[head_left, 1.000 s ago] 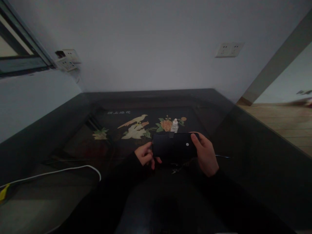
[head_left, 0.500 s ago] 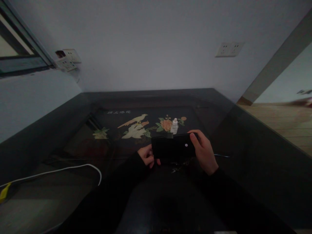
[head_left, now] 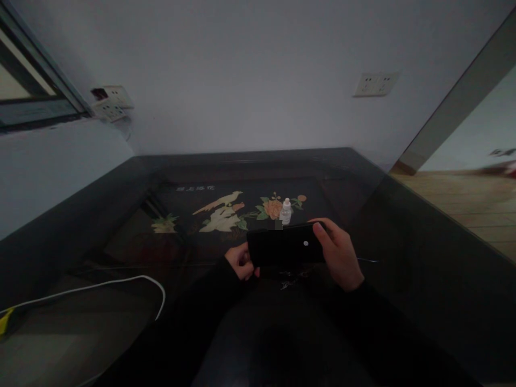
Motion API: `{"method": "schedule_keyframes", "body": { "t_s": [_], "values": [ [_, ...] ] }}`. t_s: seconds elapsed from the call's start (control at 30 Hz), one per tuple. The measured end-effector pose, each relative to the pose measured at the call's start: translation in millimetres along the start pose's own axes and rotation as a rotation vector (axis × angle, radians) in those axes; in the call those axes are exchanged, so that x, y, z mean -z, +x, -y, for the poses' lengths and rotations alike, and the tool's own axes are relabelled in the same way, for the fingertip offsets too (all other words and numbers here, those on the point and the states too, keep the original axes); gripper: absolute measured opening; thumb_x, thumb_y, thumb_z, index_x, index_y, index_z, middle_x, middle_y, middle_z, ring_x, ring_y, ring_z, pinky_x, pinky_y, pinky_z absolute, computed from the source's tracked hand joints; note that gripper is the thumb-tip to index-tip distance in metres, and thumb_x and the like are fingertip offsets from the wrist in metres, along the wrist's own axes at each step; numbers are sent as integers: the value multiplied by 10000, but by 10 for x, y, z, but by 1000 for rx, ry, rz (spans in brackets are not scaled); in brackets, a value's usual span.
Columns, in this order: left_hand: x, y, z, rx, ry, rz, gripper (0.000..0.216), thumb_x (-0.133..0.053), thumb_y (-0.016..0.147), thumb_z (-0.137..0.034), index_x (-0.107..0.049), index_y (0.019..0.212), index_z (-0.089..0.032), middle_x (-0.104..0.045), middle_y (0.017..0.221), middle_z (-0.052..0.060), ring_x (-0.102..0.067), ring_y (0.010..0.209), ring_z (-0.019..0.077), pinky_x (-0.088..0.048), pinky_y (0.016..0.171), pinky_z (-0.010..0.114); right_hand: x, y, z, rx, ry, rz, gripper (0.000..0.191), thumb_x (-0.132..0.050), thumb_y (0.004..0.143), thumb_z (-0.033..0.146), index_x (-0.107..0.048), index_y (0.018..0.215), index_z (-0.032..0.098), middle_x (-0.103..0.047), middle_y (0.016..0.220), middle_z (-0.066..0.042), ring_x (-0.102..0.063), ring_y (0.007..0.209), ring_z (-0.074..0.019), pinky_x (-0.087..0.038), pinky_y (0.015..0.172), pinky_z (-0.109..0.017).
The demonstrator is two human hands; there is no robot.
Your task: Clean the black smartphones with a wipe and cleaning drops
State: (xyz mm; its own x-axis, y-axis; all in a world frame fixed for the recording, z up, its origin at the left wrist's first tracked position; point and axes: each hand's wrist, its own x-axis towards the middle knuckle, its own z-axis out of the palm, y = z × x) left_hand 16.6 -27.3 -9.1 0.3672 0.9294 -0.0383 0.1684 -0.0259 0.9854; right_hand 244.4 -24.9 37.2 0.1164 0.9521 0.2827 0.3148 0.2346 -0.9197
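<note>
A black smartphone (head_left: 282,247) is held sideways above the dark table, with a small round white mark glowing on its dark face. My right hand (head_left: 341,252) grips its right end, the thumb on the face and the fingers behind. At the left end, my left hand (head_left: 241,262) is closed with curled fingers against the lower corner, one fingertip showing below the phone. Just beyond the phone's upper edge stands a small white dropper bottle (head_left: 286,212), its base hidden by the phone.
The dark glossy table (head_left: 242,161) carries a picture of birds and flowers (head_left: 220,217). A white cable (head_left: 100,284) with a yellow tag (head_left: 5,321) runs along the left. Wall sockets (head_left: 374,84) are on the wall behind, and a wooden floor (head_left: 451,196) lies to the right.
The whole view has shifted slightly. Both hands keep the phone, which is tilted a little differently; the bottle stays where it stood on the table.
</note>
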Motion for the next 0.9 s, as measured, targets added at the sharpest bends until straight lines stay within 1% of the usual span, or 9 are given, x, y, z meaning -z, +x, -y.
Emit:
{"method": "schedule_keyframes", "body": {
  "t_s": [0.13, 0.27, 0.4, 0.47, 0.57, 0.7, 0.8, 0.87, 0.9],
  "values": [
    [1, -38, -18, -20, -39, 40, 336, -422, 572, -112, -510, 896, -132, -582, 492, -38, -394, 304, 40, -264, 319, 147, 19, 3, -31, -26, 74, -1, 286, -489, 813, 422, -621, 904, 186, -618, 735, -14, -563, 677, -159, -425, 582, -252],
    [3, -57, -6, -57, -76, 92, 372, -442, 582, -121, -509, 948, -120, -600, 528, -18, -402, 324, 41, -267, 331, 151, 25, -5, -58, -80, 193, 16, 273, -501, 808, 415, -618, 913, 192, -629, 732, -10, -570, 653, -158, -422, 552, -250],
    [-1, -66, 17, -56, -93, 87, 335, -486, 611, -129, -503, 946, -122, -598, 538, -13, -397, 344, 37, -266, 350, 153, 26, -13, -49, -127, 254, 2, 280, -525, 789, 419, -619, 910, 185, -634, 735, -13, -577, 652, -163, -422, 537, -252],
    [-2, -71, 30, -77, -94, 92, 327, -508, 648, -168, -497, 971, -120, -599, 551, -5, -392, 351, 38, -267, 354, 158, 28, -11, -32, -159, 277, -17, 284, -546, 770, 424, -622, 894, 180, -627, 715, -12, -574, 645, -163, -414, 521, -247],
    [-2, -80, 53, -127, -86, 133, 330, -508, 713, -268, -496, 1005, -114, -605, 572, 14, -391, 362, 41, -268, 361, 163, 33, 10, -17, -216, 325, -31, 282, -573, 741, 429, -622, 853, 175, -609, 679, -9, -562, 637, -163, -402, 504, -240],
    [11, -91, 73, -180, -17, 166, 316, -553, 722, -336, -527, 936, -105, -610, 554, 34, -414, 397, 44, -284, 396, 162, 46, 56, -45, -269, 366, 38, 266, -590, 725, 428, -607, 806, 176, -570, 635, 6, -522, 583, -137, -389, 496, -228],
    [58, -90, 64, -104, -60, 254, 388, -556, 736, -408, -526, 965, -97, -606, 553, 31, -405, 378, 41, -297, 391, 165, 60, 84, -78, -271, 359, 64, 259, -598, 717, 437, -583, 736, 178, -522, 586, 25, -472, 530, -113, -356, 469, -213],
    [115, -77, 41, -28, -112, 331, 437, -578, 729, -416, -517, 1022, -98, -614, 610, 34, -450, 408, 49, -333, 406, 170, 68, 93, -91, -261, 338, 62, 267, -595, 719, 443, -565, 700, 178, -508, 578, 27, -459, 524, -110, -345, 466, -211],
    [147, -66, 26, -11, -128, 343, 454, -592, 723, -405, -510, 1052, -102, -616, 648, 36, -494, 450, 62, -357, 426, 174, 70, 93, -95, -253, 322, 63, 270, -590, 724, 445, -560, 693, 179, -511, 583, 26, -460, 529, -110, -346, 472, -213]
  ]
}}
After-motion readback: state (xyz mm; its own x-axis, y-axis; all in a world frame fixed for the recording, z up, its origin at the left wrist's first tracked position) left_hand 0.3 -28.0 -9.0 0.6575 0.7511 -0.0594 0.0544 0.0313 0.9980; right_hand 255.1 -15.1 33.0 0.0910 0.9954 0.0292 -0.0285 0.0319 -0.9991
